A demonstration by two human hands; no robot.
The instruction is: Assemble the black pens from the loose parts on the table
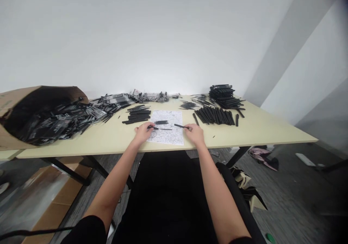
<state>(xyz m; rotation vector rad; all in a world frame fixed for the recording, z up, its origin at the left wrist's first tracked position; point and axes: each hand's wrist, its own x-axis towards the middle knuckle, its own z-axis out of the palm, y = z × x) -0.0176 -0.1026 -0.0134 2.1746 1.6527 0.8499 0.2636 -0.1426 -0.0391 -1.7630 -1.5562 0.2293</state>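
Note:
Over a printed white sheet (165, 138), my left hand (141, 133) pinches a slim black pen-like piece (153, 128) with a thin dark rod (165, 129) pointing right. To its right, the fingers of my right hand (195, 133) are closed on a black pen-like tube (179, 125), its free end angled toward the left hand. The two held pieces are apart. Several short thin black pieces (161, 122) lie on the sheet between the hands. Left of the sheet is a group of black tubes (138, 114); a row of thicker ones (216, 115) lies on the right.
A tipped cardboard box (11, 128) spills black plastic packets (65, 122) on the left. Clear wrappers (144, 96) line the wall side. Thin black rods (188, 105) and a tube stack (223, 93) sit at the back right. Another cardboard box (67, 186) is under the table.

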